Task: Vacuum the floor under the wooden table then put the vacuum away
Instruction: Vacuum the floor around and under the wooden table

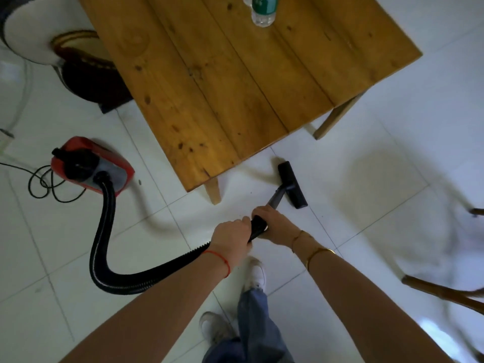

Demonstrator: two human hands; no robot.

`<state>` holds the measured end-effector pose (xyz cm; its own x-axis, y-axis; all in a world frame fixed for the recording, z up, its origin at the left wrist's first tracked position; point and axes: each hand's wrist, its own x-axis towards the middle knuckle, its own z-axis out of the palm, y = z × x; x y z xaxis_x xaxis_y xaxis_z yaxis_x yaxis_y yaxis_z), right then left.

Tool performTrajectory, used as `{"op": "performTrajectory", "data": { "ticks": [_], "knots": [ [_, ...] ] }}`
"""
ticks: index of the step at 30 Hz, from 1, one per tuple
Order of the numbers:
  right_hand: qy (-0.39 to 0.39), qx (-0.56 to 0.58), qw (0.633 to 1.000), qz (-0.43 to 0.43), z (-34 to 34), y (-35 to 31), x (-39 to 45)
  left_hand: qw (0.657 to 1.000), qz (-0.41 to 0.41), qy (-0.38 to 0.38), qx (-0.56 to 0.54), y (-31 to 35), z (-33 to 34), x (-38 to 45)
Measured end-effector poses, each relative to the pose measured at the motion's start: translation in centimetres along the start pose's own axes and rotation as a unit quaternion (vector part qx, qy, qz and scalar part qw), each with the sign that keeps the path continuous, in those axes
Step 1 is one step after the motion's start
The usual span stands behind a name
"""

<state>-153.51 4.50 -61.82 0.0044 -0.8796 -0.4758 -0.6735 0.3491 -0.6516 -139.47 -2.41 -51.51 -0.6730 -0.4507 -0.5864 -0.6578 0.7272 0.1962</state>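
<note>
Vacuum sits left of the counter. Both hands, left and right, grip its wand; the nozzle lies just off the counter's near edge.

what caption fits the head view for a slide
Both hands grip the vacuum wand, floor nozzle beside the wooden table.

Glossy white tiled floor, dark wooden chair at right.
</note>
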Motion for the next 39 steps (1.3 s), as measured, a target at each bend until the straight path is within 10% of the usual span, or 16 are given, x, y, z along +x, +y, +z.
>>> {"op": "performTrajectory", "data": {
  "ticks": [15,39],
  "knots": [
    [0.027,-0.013,0.997,0.077,-9.8,8.6,0.9,0.998,0.043,0.043,-0.003,6.9,-3.4,10.8],
    [-0.039,-0.004,0.999,0.029,17.2,-22.8,0.9,0.997,0.011,-0.065,0.028,-19.5,4.9,-18.4]
  ]
}}
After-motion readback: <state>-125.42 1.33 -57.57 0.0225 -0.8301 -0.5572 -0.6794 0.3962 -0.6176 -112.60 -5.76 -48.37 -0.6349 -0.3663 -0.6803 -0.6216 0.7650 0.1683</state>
